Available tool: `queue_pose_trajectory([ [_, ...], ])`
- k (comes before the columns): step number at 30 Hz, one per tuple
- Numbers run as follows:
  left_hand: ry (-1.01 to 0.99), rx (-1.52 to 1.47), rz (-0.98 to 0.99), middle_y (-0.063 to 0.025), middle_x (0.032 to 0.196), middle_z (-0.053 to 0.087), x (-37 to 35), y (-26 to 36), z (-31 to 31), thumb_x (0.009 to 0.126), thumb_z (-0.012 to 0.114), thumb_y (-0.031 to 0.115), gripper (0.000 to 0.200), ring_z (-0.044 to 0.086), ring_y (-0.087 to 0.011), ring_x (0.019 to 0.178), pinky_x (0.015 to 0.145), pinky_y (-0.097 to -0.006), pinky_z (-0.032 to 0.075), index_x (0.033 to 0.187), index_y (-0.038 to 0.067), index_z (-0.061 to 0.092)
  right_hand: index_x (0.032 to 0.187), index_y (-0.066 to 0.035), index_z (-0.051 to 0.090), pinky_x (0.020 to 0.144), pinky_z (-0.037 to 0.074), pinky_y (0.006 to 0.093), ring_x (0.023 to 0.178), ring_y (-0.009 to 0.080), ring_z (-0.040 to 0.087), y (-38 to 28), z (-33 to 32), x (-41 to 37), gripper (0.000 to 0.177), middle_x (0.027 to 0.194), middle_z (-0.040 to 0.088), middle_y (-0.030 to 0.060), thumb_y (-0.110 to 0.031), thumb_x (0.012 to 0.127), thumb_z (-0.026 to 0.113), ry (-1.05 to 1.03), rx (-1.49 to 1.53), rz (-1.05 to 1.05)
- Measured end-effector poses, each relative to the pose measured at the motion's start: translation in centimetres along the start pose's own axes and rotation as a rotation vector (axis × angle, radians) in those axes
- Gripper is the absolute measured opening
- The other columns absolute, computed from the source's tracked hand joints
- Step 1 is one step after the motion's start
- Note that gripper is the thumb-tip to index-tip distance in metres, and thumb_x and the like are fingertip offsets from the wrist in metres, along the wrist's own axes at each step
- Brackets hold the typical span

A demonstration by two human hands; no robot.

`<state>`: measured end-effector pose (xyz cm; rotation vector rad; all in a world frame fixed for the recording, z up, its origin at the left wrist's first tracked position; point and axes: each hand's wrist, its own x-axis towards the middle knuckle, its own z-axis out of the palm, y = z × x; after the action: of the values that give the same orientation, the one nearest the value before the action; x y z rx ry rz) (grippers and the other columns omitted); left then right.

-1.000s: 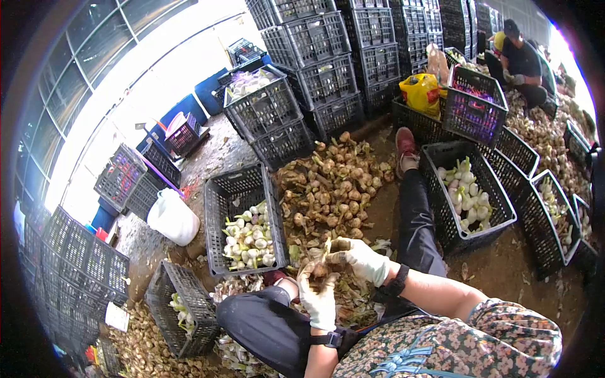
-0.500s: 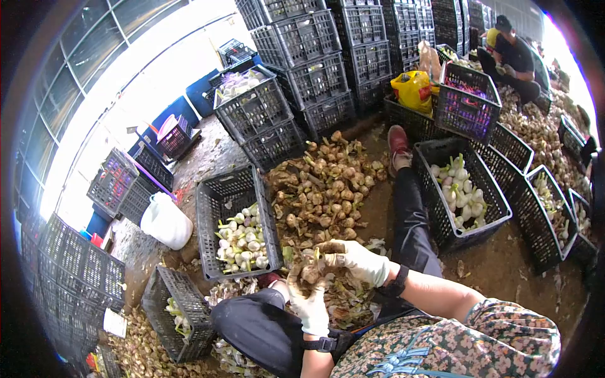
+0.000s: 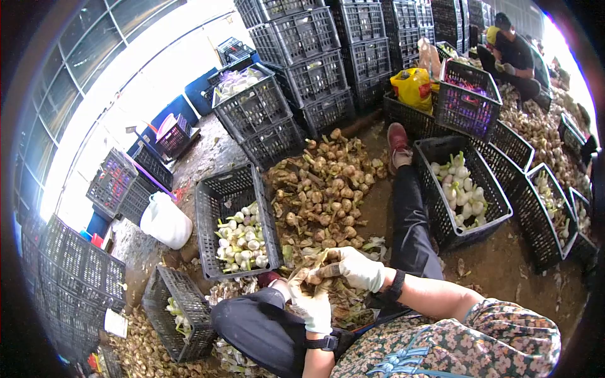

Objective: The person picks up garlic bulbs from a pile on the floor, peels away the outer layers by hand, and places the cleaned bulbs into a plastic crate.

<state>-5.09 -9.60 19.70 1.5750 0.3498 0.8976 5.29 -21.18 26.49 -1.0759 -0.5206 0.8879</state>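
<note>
Garlic bulb [image 3: 308, 275] in left hand [image 3: 311, 299], right hand [image 3: 353, 267] against it

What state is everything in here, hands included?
Left hand: gloved, soiled, fingers curled
Right hand: gloved, soiled, fingers bent
Garlic between the hands: mostly hidden
Garlic pile: heaped, brown, dirty-looking
Black crate left of pile: partly filled, pale garlic
Black crate right of pile: partly filled, pale garlic
Tall crates: stacked
Yellow plastic bag: bulging

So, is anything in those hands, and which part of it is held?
Seemingly a garlic bulb, mostly hidden by fingers: the left hand seems to cup its body, the right hand is near the stalk end.
</note>
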Motion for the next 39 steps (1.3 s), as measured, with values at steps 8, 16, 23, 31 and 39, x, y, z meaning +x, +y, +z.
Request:
queue_pose_trajectory([
  [8,-0.052,-0.223,-0.121,-0.0050,0.111,0.059,-0.1,1.3,0.2,0.076,0.082,-0.003,0.051,0.058,-0.0171,0.102,0.094,-0.0318,0.049,0.119,0.004,0.055,0.102,-0.001,0.069,0.084,0.049,0.0258,0.088,0.0087,0.061,0.9,-1.2,0.4,0.015,0.094,0.070,0.0011,-0.009,0.089,0.072,0.061,-0.092,0.054],
  [16,-0.047,-0.670,-0.333,-0.0020,0.111,0.062,1.3,4.8,0.4,0.093,0.070,0.012,0.035,0.061,-0.0159,0.101,0.091,-0.0313,0.053,0.124,0.009,0.053,0.115,-0.001,0.068,0.083,0.051,0.0260,0.093,0.0082,0.062,1.6,-5.1,0.3,0.026,0.101,0.071,0.0016,-0.010,0.091,0.070,0.118,-0.321,-0.025],
  [23,-0.027,-0.480,-0.116,-0.0022,0.108,0.060,0.4,1.2,1.0,0.085,0.071,-0.005,0.044,0.059,-0.0164,0.099,0.092,-0.0310,0.052,0.123,0.008,0.053,0.143,0.000,0.046,0.105,0.042,0.0316,0.118,0.0145,0.057,3.4,-1.7,-0.4,0.051,0.132,0.061,0.0063,-0.011,0.097,0.063,-0.116,0.294,-0.025],
  [31,-0.030,0.111,-0.066,-0.0059,0.100,0.064,0.7,3.9,0.7,0.086,0.068,-0.008,0.018,0.059,-0.0130,0.098,0.082,-0.0264,0.051,0.100,0.002,0.064,0.145,0.003,0.040,0.107,0.041,0.0329,0.120,0.0153,0.056,2.3,-1.7,-1.3,0.056,0.133,0.060,0.0070,-0.012,0.097,0.063,-0.066,0.335,-0.066],
  [39,-0.144,0.006,-0.025,-0.0081,0.105,0.066,1.9,2.9,-0.2,0.093,0.065,0.003,0.029,0.063,-0.0139,0.087,0.081,-0.0263,0.052,0.121,-0.005,0.060,0.143,0.003,0.045,0.101,0.045,0.0309,0.108,0.0132,0.060,1.8,-2.2,-1.7,0.055,0.122,0.065,0.0038,-0.016,0.096,0.066,0.010,0.221,-0.083],
])
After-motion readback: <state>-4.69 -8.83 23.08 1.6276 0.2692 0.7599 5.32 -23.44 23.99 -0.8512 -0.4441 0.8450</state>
